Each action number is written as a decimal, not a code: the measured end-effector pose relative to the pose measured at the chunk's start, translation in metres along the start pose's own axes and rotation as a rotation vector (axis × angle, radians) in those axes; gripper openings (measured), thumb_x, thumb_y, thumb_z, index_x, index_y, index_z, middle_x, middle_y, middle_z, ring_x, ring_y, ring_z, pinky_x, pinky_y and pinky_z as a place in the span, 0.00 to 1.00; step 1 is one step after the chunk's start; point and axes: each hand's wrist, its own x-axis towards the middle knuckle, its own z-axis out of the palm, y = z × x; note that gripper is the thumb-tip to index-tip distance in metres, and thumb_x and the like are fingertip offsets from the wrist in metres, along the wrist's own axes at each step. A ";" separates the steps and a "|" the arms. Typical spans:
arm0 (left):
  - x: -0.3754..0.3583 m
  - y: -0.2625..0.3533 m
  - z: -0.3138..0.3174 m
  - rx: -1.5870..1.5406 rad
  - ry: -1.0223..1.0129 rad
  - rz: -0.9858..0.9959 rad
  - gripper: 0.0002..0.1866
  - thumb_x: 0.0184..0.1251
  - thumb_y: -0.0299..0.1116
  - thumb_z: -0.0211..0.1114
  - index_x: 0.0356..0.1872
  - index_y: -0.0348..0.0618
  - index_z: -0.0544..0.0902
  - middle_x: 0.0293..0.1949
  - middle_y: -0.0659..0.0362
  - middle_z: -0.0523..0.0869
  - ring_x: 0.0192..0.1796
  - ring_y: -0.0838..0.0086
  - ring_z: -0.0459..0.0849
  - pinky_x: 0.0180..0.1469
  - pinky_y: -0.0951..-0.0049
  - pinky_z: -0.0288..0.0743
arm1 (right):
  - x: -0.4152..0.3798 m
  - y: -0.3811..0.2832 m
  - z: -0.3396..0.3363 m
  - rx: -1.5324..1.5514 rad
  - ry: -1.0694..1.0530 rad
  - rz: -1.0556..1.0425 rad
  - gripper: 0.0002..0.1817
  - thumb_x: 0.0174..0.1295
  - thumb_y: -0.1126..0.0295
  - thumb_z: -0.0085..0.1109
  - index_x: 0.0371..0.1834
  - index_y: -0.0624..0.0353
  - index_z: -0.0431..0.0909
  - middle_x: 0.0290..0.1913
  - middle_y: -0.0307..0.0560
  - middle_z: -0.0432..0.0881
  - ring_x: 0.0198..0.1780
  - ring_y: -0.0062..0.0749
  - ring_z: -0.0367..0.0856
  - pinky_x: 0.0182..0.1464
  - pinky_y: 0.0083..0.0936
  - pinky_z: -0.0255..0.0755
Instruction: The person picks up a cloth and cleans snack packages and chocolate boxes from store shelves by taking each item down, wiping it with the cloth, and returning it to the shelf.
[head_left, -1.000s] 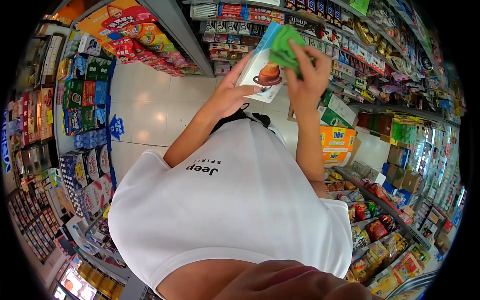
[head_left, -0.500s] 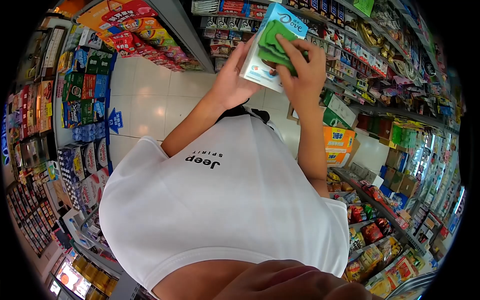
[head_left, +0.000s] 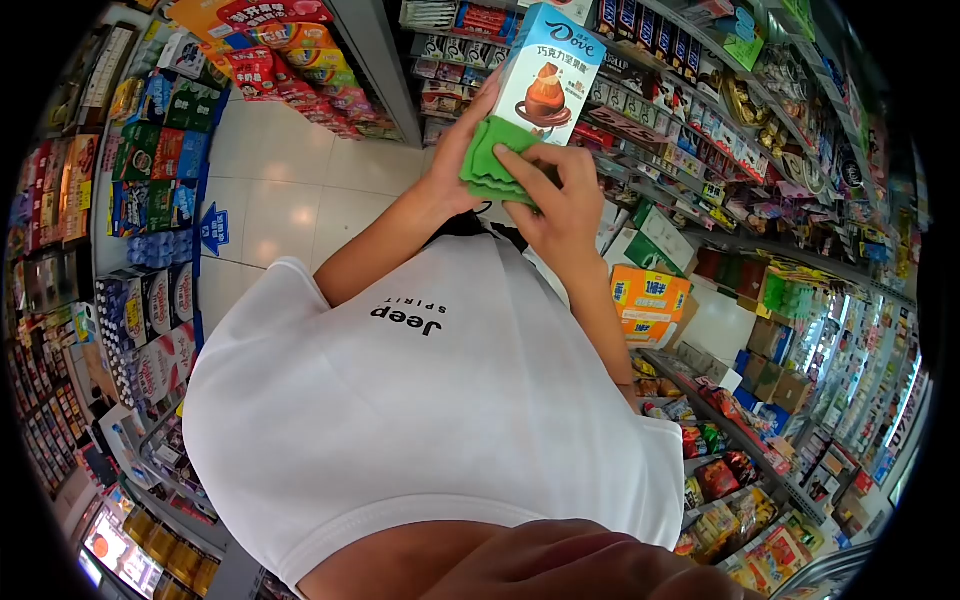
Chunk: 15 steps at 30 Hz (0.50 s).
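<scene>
Shop aisle, seen from above the person's chest.

Box (head_left: 545, 75): light blue and white carton with a chocolate dessert printed on its face, upright, top centre of the frame. Closed; contents not visible.

Left hand (head_left: 462, 150): wrapped around the lower left edge of the box, holding it from behind.

Right hand (head_left: 558, 195): fingers curled over a green cloth (head_left: 492, 160), pressing it against the bottom of the box. Both hands closed on what they hold.

Shelves (head_left: 700, 150): run down the right side from top to lower right, packed with small packets and boxed goods in rows.

Orange carton (head_left: 648, 300): sits right of centre below the forearm, beside other cardboard boxes; what is inside cannot be told.

Snack rack (head_left: 260, 50): upper left, filled with red and yellow bags.

Left display (head_left: 150, 180): stacked green, red and blue boxes along the left edge.

Floor (head_left: 290, 200): pale tiles, upper left of centre.
</scene>
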 end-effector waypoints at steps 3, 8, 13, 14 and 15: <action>-0.004 -0.004 0.009 0.020 0.067 0.019 0.30 0.87 0.45 0.45 0.84 0.59 0.52 0.78 0.59 0.66 0.77 0.66 0.68 0.76 0.55 0.66 | 0.003 0.020 0.004 -0.026 0.186 0.109 0.30 0.46 0.78 0.70 0.58 0.50 0.88 0.47 0.45 0.80 0.48 0.41 0.77 0.49 0.33 0.75; -0.010 0.002 0.010 0.082 0.065 0.002 0.31 0.86 0.39 0.49 0.84 0.57 0.52 0.78 0.57 0.66 0.77 0.65 0.68 0.75 0.55 0.67 | -0.010 0.010 0.012 0.088 0.214 0.147 0.30 0.45 0.80 0.67 0.58 0.56 0.87 0.46 0.45 0.79 0.47 0.38 0.76 0.47 0.29 0.72; -0.016 0.004 0.002 0.239 0.042 -0.031 0.35 0.83 0.40 0.53 0.84 0.51 0.49 0.79 0.51 0.64 0.78 0.59 0.68 0.77 0.54 0.67 | -0.023 0.006 0.015 0.188 0.165 0.021 0.30 0.43 0.79 0.71 0.56 0.57 0.88 0.46 0.45 0.79 0.43 0.35 0.74 0.43 0.27 0.71; -0.017 0.002 -0.003 0.242 0.020 -0.027 0.35 0.82 0.40 0.53 0.84 0.51 0.50 0.79 0.50 0.64 0.78 0.59 0.68 0.77 0.55 0.67 | -0.022 0.007 0.015 0.192 0.172 -0.009 0.30 0.42 0.79 0.72 0.56 0.57 0.88 0.46 0.45 0.79 0.43 0.35 0.75 0.43 0.27 0.71; -0.017 -0.001 -0.008 0.245 -0.004 -0.023 0.36 0.82 0.40 0.54 0.84 0.51 0.51 0.79 0.50 0.64 0.78 0.59 0.68 0.77 0.55 0.68 | -0.022 0.007 0.015 0.194 0.181 -0.039 0.30 0.42 0.79 0.73 0.56 0.57 0.88 0.46 0.45 0.79 0.42 0.35 0.75 0.43 0.27 0.71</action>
